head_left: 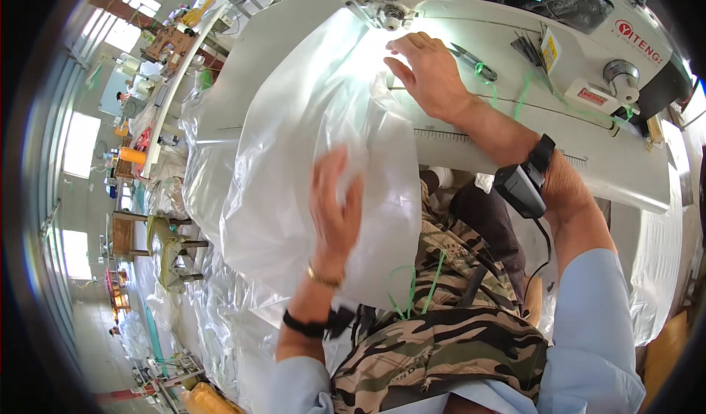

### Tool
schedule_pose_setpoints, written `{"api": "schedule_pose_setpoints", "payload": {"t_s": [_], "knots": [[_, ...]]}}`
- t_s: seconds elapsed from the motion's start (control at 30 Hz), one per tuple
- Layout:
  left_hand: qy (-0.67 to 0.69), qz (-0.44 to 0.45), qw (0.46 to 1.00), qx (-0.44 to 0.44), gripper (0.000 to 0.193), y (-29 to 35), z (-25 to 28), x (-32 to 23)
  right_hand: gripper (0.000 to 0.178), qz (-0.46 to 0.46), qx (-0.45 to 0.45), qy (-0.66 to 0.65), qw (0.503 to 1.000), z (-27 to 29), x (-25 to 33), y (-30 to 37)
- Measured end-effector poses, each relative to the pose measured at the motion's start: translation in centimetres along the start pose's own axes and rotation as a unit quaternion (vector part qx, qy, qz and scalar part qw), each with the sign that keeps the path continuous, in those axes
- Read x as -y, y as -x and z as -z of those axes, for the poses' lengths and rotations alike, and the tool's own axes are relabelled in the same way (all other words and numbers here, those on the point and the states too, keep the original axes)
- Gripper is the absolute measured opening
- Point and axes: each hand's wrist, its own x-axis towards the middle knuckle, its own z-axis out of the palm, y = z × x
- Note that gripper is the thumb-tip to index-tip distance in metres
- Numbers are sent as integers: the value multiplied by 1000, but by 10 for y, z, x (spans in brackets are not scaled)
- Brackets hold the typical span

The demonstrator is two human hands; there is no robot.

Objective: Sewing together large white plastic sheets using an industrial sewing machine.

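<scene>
A large sheet of translucent white plastic film (pixel 287 215) spreads over the sewing machine's table and hangs down toward my lap, wrinkled along its upper part. Over it is my left hand (pixel 334 204), blurred by motion, its thumb apart from its fingers and nothing visible between them. My right hand (pixel 430 72) is by the film's upper right edge, just below the machine's lit needle area (pixel 392 18). Its thumb and fingers are apart, with nothing seen in them; whether the fingertips touch the film I cannot tell.
Thread snips (pixel 474 62) with green thread lie right of my right hand. The sewing machine head (pixel 544 2) with its lit display spans the upper right. A printed ruler (pixel 448 134) runs along the table edge. More plastic film (pixel 220 318) is heaped at the left, near a stool (pixel 165 248).
</scene>
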Motion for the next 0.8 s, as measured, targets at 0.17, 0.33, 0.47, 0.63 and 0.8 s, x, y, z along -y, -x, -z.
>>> {"api": "schedule_pose_setpoints", "payload": {"t_s": [0.17, 0.33, 0.47, 0.63, 0.8], "knots": [[-143, 188, 969, 75, 43, 159, 32, 5, 11, 255, 19, -153, 955, 29, 37, 17], [-110, 270, 954, 69, 32, 260, 51, 41, 31, 354, 243, -135, 893, 35, 125, 91], [28, 336, 941, 29, 26, 258, 45, 51, 27, 283, 325, 3, 902, 11, 133, 134], [-37, 331, 928, 166, 32, 214, 38, 37, 26, 217, 362, 53, 905, -15, 104, 177], [-85, 315, 936, 134, 23, 236, 27, 62, 34, -51, 423, -17, 904, -8, 88, 210]]}}
